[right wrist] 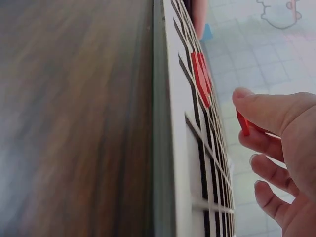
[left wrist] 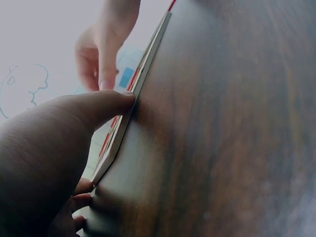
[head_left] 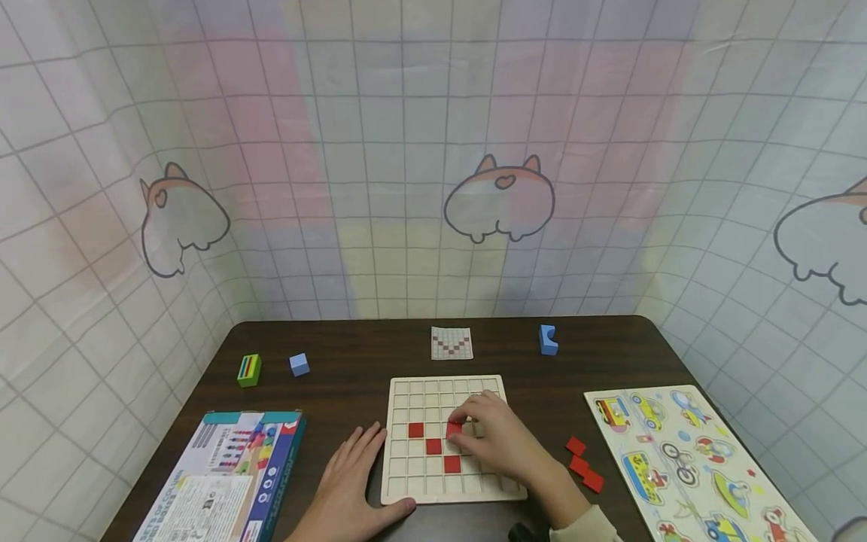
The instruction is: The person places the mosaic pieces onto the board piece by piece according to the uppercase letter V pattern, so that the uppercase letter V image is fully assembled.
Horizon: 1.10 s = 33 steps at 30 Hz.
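A pale square grid board [head_left: 409,485] lies on the dark table, with red square tiles sitting in three of its cells along a diagonal, one of them the lowest tile [head_left: 451,464]. My right hand [head_left: 497,438] pinches another red tile [right wrist: 243,122] between thumb and fingers; the right wrist view shows it raised off the grid. Along the board's left side rests my left hand [head_left: 355,482], fingers extended, the thumb touching the near-left edge. More red tiles [head_left: 593,481] lie loose to the right of the board.
Behind the board lies a small card [head_left: 451,343] with a printed grid pattern. A blue notched block [head_left: 548,340], a blue cube [head_left: 299,365] and a green block [head_left: 249,370] stand farther back. A box [head_left: 217,474] lies left, a picture board [head_left: 698,467] right.
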Each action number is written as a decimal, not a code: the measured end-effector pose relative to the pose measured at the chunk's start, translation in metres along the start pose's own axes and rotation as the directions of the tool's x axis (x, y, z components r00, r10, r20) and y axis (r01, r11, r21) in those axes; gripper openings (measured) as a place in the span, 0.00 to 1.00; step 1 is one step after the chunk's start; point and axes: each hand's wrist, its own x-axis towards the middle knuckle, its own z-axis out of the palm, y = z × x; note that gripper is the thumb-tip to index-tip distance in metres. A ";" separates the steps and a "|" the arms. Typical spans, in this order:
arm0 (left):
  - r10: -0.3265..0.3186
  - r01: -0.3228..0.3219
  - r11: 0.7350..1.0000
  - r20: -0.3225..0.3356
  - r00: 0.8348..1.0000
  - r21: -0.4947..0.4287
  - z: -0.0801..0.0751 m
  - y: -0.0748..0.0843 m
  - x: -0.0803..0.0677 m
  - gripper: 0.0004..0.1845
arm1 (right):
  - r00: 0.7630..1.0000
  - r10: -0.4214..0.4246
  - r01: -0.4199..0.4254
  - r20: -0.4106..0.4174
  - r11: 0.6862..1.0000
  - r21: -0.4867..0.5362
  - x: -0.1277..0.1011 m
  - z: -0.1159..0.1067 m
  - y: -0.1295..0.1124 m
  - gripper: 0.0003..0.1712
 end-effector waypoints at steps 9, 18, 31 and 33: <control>0.010 -0.010 1.000 -0.005 1.000 0.006 0.000 -0.001 0.000 0.70 | 0.999 0.010 -0.013 0.045 0.997 0.070 0.019 0.009 -0.011 0.10; 0.019 -0.019 1.000 -0.011 1.000 -0.002 -0.001 -0.002 -0.001 0.69 | 0.996 0.043 -0.050 0.077 0.995 0.090 0.036 0.019 -0.023 0.10; 0.032 -0.032 0.999 -0.018 0.999 -0.008 -0.002 -0.002 -0.001 0.68 | 0.992 0.050 -0.054 0.115 0.998 0.031 0.059 0.033 -0.036 0.12; 0.027 -0.027 1.000 -0.010 1.000 -0.009 -0.002 -0.002 0.000 0.68 | 0.991 0.056 -0.060 0.118 0.998 0.029 0.062 0.035 -0.037 0.12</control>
